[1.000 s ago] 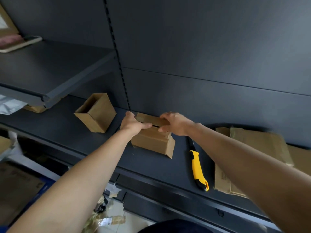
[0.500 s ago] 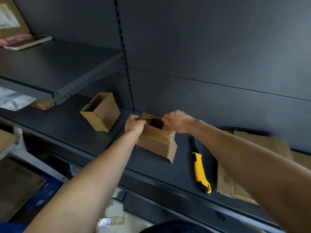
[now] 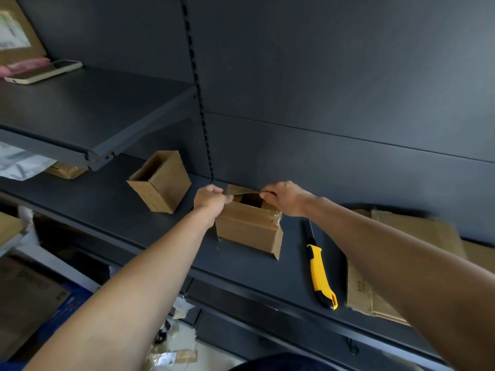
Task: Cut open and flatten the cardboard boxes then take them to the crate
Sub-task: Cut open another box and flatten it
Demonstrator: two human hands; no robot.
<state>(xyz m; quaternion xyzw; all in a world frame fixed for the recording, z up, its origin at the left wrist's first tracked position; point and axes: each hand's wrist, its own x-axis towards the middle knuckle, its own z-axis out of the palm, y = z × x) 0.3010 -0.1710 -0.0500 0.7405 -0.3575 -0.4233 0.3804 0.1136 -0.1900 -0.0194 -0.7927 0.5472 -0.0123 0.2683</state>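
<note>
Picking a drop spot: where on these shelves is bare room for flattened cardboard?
Upper shelf, right of the phone. Lower shelf, left of the open box toward the front edge. Crowded: held box, knife and flattened stack sit close together on the right.

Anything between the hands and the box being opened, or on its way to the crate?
Nothing: the left hand and right hand pinch the top flap of the box. The knife lies apart, to its right. No crate in view, so that path is unknown.

Single head cam, worn, looks forward and down along both arms at dark shelf (image 3: pixel 150 210) close ahead; wide-angle, floor visible below.
</note>
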